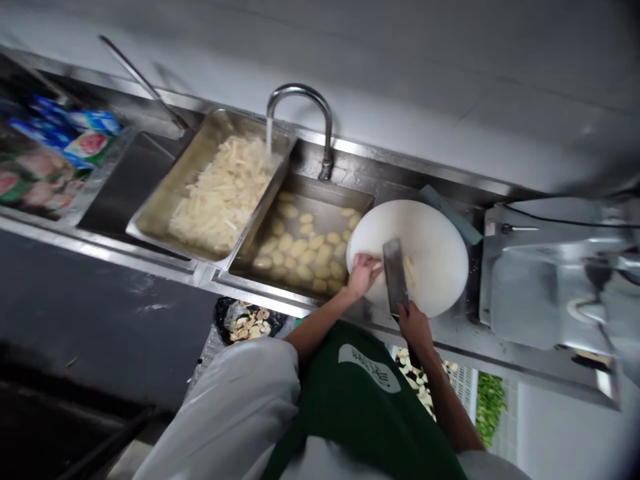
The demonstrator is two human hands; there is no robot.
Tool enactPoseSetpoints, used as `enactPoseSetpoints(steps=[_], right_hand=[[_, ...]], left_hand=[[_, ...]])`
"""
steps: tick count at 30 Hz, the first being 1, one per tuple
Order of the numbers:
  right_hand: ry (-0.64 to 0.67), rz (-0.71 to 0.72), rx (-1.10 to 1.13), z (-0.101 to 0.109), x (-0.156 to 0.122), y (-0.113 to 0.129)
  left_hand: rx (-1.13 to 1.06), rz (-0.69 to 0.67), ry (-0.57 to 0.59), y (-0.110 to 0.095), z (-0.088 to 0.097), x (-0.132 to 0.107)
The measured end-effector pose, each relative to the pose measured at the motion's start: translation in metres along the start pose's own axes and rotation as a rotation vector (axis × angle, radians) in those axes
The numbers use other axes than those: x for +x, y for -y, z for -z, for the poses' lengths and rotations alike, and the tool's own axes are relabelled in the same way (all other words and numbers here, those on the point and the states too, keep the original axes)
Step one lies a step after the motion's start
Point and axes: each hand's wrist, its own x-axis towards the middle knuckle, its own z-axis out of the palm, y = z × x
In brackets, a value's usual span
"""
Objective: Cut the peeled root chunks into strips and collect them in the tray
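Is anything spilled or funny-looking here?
A small green scrap lies alone on what looks like the floor, as if dropped. The tap is running, but into the metal tray of pale strips. Nothing else stands out.

Near the front edge of a stainless-steel counter (525, 360), the right hand (414, 325) grips a broad, rectangular-bladed steel cleaver (395, 272) over a round white cutting board (440, 247). Pale cut strips (410, 272) lie just right of the blade; the left hand (364, 275) bends its fingers at the board's left rim. Adjoining on the left, a rectangular steel sink (330, 189) holds peeled yellow potatoes (300, 249) in water. Farther left, a curved chrome faucet (300, 89) at the back edge runs into a rectangular steel pan (167, 205) of pale shreds (225, 190).
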Motion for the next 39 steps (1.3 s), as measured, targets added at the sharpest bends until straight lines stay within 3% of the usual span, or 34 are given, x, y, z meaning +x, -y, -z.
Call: enactPoseSetpoints(steps=[4, 8, 10, 17, 26, 31, 34, 39], right_hand=[[0.056, 0.035, -0.026, 0.007, -0.002, 0.009], [0.083, 0.050, -0.069, 0.019, -0.004, 0.002], [0.104, 0.074, -0.102, 0.025, -0.007, -0.003], [0.131, 0.143, -0.057, 0.033, 0.015, 0.019], [0.114, 0.159, 0.046, 0.041, 0.013, 0.018], [0.072, 0.198, 0.127, 0.037, 0.039, 0.031], [0.033, 0.206, 0.166, 0.043, 0.042, 0.017], [-0.130, 0.009, 0.227, 0.050, 0.021, -0.047]], left_hand=[[0.209, -0.104, 0.012, 0.015, 0.013, 0.007], [0.196, -0.388, 0.168, 0.020, 0.007, 0.015], [0.196, -0.442, 0.177, 0.021, 0.001, 0.016], [0.130, -0.451, 0.157, 0.028, -0.002, 0.013], [0.149, -0.325, 0.278, 0.030, 0.001, 0.009], [0.089, -0.354, 0.310, 0.029, 0.010, 0.011], [0.087, -0.388, 0.407, 0.034, 0.023, 0.015], [0.162, -0.485, 0.634, 0.033, 0.037, 0.037]])
